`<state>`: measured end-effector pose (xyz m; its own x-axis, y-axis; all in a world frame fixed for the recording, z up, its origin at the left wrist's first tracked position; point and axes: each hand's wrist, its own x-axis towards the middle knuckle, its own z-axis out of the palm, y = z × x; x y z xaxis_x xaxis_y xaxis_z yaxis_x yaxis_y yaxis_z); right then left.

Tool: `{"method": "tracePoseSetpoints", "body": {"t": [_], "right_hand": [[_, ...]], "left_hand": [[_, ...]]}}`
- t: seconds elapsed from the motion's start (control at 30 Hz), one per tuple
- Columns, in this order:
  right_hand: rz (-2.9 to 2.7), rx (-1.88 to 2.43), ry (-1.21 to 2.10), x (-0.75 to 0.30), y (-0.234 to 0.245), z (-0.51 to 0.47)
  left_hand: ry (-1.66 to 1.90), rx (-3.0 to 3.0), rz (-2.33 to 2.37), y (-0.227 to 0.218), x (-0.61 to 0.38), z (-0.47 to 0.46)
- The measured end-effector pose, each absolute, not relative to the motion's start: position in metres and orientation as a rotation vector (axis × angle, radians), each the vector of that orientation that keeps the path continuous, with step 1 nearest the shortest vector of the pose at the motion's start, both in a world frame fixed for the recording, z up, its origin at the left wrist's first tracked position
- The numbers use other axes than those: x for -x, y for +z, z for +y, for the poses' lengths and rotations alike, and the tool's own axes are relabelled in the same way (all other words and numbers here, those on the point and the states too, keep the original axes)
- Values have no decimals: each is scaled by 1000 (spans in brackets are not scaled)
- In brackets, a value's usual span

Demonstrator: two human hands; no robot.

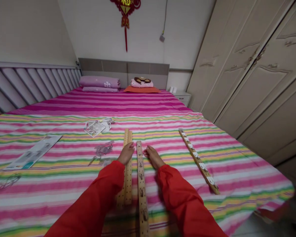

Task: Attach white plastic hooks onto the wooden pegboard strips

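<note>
Long wooden strip with metal hooks (141, 184) lies on striped bed (51, 184), long axis pointing away, between hands: left hand (125, 153) curled on pale perforated wooden slats (129, 184), grip unclear; right hand (153, 157) uncurled, fingers together, tips at strip's right edge.

My left sleeve (96, 200) and right sleeve (185, 200) are the same plain bright red cloth, long, loose and softly creased. Each ends at the wrist, leaving my left hand (125, 154) and right hand (153, 157) bare.
</note>
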<state>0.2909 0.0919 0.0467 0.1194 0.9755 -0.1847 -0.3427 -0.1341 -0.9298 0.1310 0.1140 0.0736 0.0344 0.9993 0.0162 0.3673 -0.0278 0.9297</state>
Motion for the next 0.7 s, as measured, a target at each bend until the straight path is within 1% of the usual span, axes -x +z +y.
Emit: {"method": "tracePoseSetpoints", "body": {"t": [0.17,0.27,0.4,0.53,0.63,0.7], "right_hand": [[-766,1078,1302,-302,54,25],[-762,1010,1258,-310,49,-33],[-761,1108,1279,-314,32,-111],[-680,1151,1452,-306,13,-166],[-681,1048,1700,-296,3,-187],[-714,919,1783,-288,-1,-192]], "left_hand": [[1130,-1528,1310,79,-104,53],[1262,-1546,1368,75,-82,18],[1454,-1661,1538,63,-64,-9],[1730,-1808,1636,51,-60,-14],[1902,-1894,1725,39,-58,-12],[1937,-1914,1801,32,-57,-10]]}}
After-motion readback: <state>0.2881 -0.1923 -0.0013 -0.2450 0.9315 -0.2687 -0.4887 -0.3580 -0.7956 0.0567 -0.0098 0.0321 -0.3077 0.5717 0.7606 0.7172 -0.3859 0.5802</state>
